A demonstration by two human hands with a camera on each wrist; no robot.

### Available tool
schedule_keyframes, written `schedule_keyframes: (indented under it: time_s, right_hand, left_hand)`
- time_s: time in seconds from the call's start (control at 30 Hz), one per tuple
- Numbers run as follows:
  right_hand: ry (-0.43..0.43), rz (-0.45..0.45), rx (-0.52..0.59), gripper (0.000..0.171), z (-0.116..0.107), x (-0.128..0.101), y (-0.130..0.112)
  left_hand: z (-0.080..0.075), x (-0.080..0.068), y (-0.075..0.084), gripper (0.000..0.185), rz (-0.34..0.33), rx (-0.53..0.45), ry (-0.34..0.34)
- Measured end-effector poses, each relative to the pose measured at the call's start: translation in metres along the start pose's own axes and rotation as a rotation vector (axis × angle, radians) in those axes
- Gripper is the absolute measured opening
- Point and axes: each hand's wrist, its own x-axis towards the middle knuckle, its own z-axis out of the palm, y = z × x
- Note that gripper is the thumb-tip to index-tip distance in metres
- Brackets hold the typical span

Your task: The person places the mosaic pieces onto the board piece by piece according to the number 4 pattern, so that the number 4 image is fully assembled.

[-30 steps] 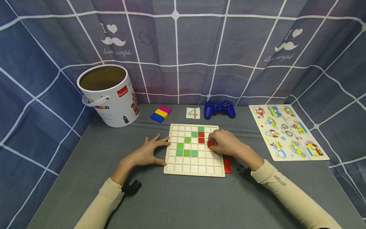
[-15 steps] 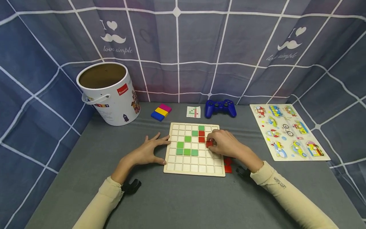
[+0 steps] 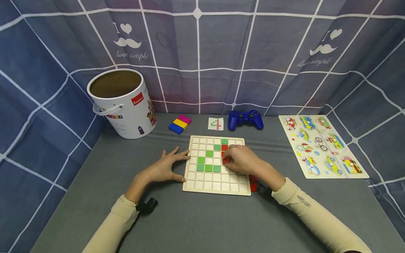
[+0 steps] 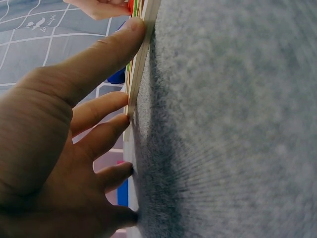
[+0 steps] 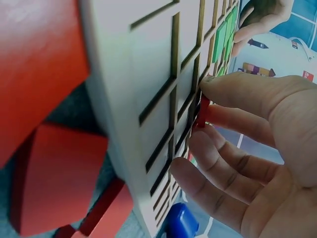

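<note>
Head view. A wooden grid board (image 3: pixel 218 188) lies flat on the grey table (image 3: pixel 196 221). The left hand (image 3: pixel 164 168) rests on the table at the board's left edge, fingers spread and straight, fingertips touching that edge. The right hand (image 3: pixel 243 160) lies over the right half of the board, its fingers curled and pinching a red tile (image 3: pixel 225 161) that sits on a cell just below another red tile (image 3: pixel 224 148). Green tiles (image 3: pixel 207 168) fill several cells left of it (one row of three, with others stepping up toward the far edge). Loose red tiles (image 3: pixel 253 182) lie on the table just beside the board's right edge, partly hidden by the wrist. At the back stand a white bucket (image 3: pixel 124 105), a stack of coloured blocks (image 3: pixel 179 124), a small pattern card (image 3: pixel 216 123) and a blue game controller (image 3: pixel 245 119); a picture puzzle board (image 3: pixel 322 146) lies at the far right.

Left wrist view. The left hand (image 4: pixel 64 148) is open, thumb and fingers laid straight against the thin edge of the board (image 4: pixel 141 54), palm on the table.

Right wrist view. Thumb and forefinger of the right hand (image 5: pixel 247 148) pinch the red tile (image 5: pixel 203 111), which touches the board (image 5: pixel 143 74) at a cell; the other fingers curl beneath. Loose red tiles (image 5: pixel 54 183) lie close to the camera beside the board.
</note>
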Motion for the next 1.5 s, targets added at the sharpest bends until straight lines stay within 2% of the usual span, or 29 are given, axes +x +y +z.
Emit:
schedule_keyframes:
  time_s: [0.4, 0.6, 0.8, 1.13, 1.5]
  right_hand:
    - [-0.028, 0.004, 0.003, 0.014, 0.000, 0.003, -0.002]
    - [-0.011, 0.007, 0.006, 0.018, -0.003, 0.000, 0.001]
    - [0.004, 0.026, 0.002, 0.015, -0.009, -0.011, 0.013]
    - [-0.010, 0.082, -0.037, 0.019, -0.024, -0.029, 0.035]
    - [-0.077, 0.133, -0.055, 0.022, -0.027, -0.049, 0.049]
  left_hand:
    - [0.000, 0.001, 0.001, 0.083, 0.000, 0.002, 0.007]
    - [0.001, 0.000, 0.000, 0.083, 0.007, 0.008, 0.012]
    - [0.000, 0.000, 0.002, 0.083, 0.006, 0.002, 0.007]
    - [0.000, 0.000, 0.000, 0.083, 0.012, 0.005, 0.009]
    - [0.000, 0.002, 0.000, 0.084, -0.003, 0.009, 0.001]
